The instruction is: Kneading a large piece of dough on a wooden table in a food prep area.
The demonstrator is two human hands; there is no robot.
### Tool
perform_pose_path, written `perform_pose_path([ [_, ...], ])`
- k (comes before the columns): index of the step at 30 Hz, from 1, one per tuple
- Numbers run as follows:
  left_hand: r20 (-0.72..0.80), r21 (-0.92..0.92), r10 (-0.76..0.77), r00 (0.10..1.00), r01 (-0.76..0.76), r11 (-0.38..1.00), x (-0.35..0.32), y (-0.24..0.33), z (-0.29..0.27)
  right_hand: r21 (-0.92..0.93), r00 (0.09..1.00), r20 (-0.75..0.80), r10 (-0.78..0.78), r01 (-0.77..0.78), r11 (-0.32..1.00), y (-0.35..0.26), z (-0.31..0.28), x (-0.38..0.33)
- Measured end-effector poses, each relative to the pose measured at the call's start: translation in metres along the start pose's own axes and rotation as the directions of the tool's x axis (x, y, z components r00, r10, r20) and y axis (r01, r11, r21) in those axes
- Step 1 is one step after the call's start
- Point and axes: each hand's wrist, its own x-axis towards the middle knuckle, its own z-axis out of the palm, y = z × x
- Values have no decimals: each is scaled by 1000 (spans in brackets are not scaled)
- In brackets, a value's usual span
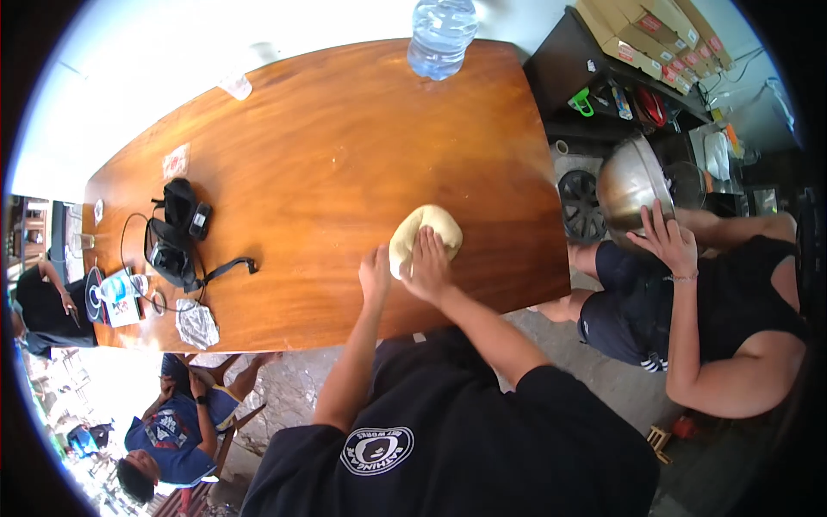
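Note:
A ball of pale dough sits on the wooden table near its front edge, with a fold or dent in its upper surface. My right hand lies on the dough, fingers stretched out flat and pressing into it. Just left of the dough is my left hand, upright and seen from its side. Its fingers point away from me and look straight, holding nothing that I can see. Whether it touches the dough is unclear.
Black straps with a cable, a crumpled clear bag and a small packet lie left. A large water bottle stands at the far edge. At right, a person holds a metal bowl. Other people are at left.

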Motion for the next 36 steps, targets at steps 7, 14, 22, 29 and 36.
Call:
perform_pose_path([
  [7, 4, 251, 456, 890, -442, 861, 95, 27, 15, 475, 969, 239, 61, -171, 863, 88, -65, 137],
  [14, 522, 74, 432, 736, -543, 836, 62, 0, 61, 400, 926, 82, 368, -368, 839, 38, 32, 43],
  [22, 515, 263, 614, 598, -792, 550, -41, -98, 16, 408, 988, -22, 155, -132, 903, -20, -4, -74],
  [29, 251, 454, 675, 694, -700, 551, 112, 10, 66, 230, 965, -48, 257, -240, 943, 62, 22, 97],
  [36, 485, 137, 227, 844, -330, 934, 155, -9, 51, 664, 931, 304, 202, -360, 655, 97, 38, 135],
])
